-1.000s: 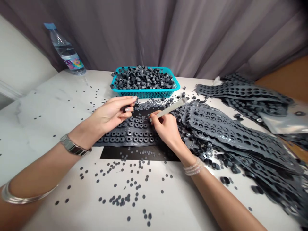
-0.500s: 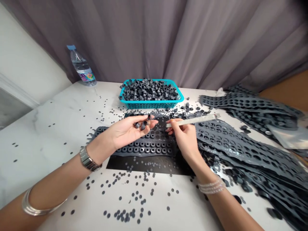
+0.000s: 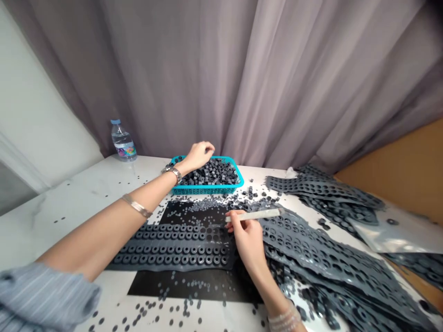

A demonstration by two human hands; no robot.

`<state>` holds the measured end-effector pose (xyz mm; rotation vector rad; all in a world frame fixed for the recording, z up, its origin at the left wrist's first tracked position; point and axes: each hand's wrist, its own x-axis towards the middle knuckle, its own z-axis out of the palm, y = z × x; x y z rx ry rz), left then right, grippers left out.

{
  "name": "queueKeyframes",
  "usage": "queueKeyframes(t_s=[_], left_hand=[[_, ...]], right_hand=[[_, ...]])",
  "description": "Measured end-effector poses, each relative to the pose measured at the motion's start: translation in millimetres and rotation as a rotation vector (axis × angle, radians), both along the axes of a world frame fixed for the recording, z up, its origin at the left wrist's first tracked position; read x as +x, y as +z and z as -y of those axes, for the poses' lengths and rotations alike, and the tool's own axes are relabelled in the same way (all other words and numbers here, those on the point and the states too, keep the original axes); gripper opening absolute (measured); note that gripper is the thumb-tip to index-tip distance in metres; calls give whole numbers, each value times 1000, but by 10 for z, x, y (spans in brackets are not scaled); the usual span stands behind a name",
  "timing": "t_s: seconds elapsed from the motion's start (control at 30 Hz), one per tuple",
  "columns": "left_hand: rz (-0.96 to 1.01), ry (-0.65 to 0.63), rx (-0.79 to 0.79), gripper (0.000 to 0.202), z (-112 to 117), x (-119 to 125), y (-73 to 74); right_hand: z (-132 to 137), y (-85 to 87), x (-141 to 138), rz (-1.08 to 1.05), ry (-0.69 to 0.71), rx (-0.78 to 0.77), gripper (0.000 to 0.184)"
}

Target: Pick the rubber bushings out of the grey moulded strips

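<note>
My left hand is above the turquoise basket, palm down with the fingers curled in. Whether it holds anything is hidden. Small black ring-shaped rubber pieces fill the basket. My right hand is closed around a whitish stick-like tool, gripped like a pen; its working tip is not clear. To the left of that hand lies a dark rubber sheet with rows of moulded rings. Round holes show in the upper rows at the sheet's right end. Beneath the sheet is a black mat.
Perforated rubber sheets are heaped on the right, with more strips behind them. A plastic bag lies at the far right. A water bottle stands at the back left. Small black discs are scattered over the white table.
My left hand has moved from above the sheet, where it held several black ring pieces, forward to over the basket and turned palm down. My right hand still holds the tool. The view has tilted up.
</note>
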<state>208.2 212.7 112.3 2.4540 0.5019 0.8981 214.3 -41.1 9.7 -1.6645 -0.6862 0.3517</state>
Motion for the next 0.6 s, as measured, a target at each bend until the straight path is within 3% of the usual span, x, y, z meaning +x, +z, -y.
queueKeyframes(t_s=[0.07, 0.17, 0.33, 0.47, 0.6], left_hand=[[-151, -66, -1, 22, -43, 84, -51], [-290, -76, -15, 45, -100, 88, -99], [-368, -44, -18, 71, -183, 31, -27], [-394, -14, 14, 71, -194, 17, -72], [-340, -1, 77, 49, -178, -14, -152]], right_hand=[[0, -3, -2, 4, -6, 8, 39], [-4, 16, -8, 3, -11, 22, 38], [-9, 59, -26, 27, -5, 23, 38], [-12, 45, -23, 37, 2, 25, 38], [-9, 30, -20, 40, -3, 35, 38]])
